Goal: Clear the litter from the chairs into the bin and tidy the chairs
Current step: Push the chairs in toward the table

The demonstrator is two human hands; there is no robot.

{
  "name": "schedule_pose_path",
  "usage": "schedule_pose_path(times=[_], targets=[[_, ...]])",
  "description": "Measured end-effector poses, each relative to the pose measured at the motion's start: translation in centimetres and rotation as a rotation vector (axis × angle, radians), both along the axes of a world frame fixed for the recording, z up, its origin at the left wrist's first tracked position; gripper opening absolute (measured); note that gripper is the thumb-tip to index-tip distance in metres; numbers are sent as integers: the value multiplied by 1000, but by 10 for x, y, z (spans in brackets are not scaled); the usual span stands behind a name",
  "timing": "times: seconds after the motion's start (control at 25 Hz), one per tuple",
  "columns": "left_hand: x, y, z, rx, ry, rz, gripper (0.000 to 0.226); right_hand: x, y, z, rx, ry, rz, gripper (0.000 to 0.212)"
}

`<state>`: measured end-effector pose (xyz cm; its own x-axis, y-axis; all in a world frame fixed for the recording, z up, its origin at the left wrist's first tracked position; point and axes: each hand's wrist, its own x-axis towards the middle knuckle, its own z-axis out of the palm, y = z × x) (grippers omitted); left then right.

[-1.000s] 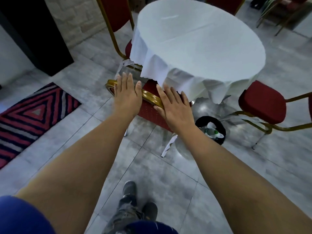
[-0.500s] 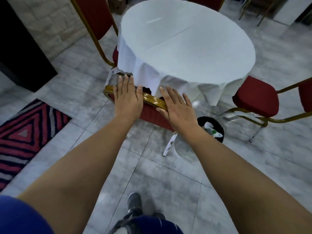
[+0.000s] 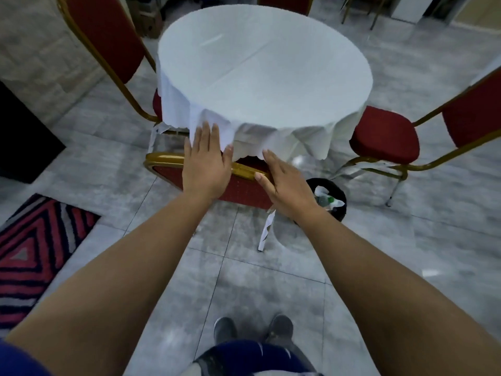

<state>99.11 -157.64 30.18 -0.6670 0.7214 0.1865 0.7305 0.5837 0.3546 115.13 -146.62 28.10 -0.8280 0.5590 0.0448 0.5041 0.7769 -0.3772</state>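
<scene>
A red chair with a gold frame (image 3: 166, 169) stands with its back toward me, its seat tucked under the round table's white cloth (image 3: 257, 63). My left hand (image 3: 206, 164) lies flat on the top rail, fingers straight and touching the hanging cloth. On the rail's right end my right hand (image 3: 284, 180) rests flat with its fingers extended too. Neither hand holds anything. A black bin (image 3: 342, 213) stands on the floor right of the chair, with a plastic bottle and white paper (image 3: 326, 198) inside.
Another red chair (image 3: 385, 135) sits at the table's right, a third (image 3: 108, 36) at its left. A white strip (image 3: 267, 232) hangs at the near chair's leg. A striped rug (image 3: 35, 245) lies at the left, a dark cabinet (image 3: 19, 137) beyond it. My shoes (image 3: 252, 328) are on grey tiles.
The chair has slid forward, further under the tablecloth, with both flat hands staying on its top rail. My left fingers now reach the cloth.
</scene>
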Motion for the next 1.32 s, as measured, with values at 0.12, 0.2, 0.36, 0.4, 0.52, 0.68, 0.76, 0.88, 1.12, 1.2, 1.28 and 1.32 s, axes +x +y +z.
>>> schedule_pose_path(times=[0.12,0.2,0.36,0.4,0.52,0.68,0.76,0.88,1.12,1.2,1.28,1.32], targets=[[30,32,5,-99,92,-151,67,42,24,-7,-84,42,-202,70],[54,55,2,-130,87,-231,68,73,43,-14,-102,46,-309,70],[108,114,-13,-198,-9,-386,65,144,90,-26,-125,36,-499,69],[124,131,-17,-219,-19,-425,64,164,105,-29,-129,23,-532,69],[175,193,-24,-255,-42,-517,64,226,155,-32,-139,-6,-640,70],[251,285,-21,-238,-98,-593,62,311,223,-33,-150,-39,-754,68],[295,329,-20,-236,-122,-642,61,358,260,-29,-132,-64,-799,67],[350,388,-25,-235,-217,-696,62,413,316,-22,-110,-62,-879,68],[419,508,-30,-274,-321,-741,63,485,423,-25,-150,15,-1005,66],[435,555,-34,-273,-321,-754,63,502,466,-25,-137,45,-1032,65],[450,608,-35,-279,-330,-778,63,516,515,-24,-104,59,-1040,64],[460,638,-35,-282,-330,-787,63,522,544,-20,-90,67,-1047,63]])
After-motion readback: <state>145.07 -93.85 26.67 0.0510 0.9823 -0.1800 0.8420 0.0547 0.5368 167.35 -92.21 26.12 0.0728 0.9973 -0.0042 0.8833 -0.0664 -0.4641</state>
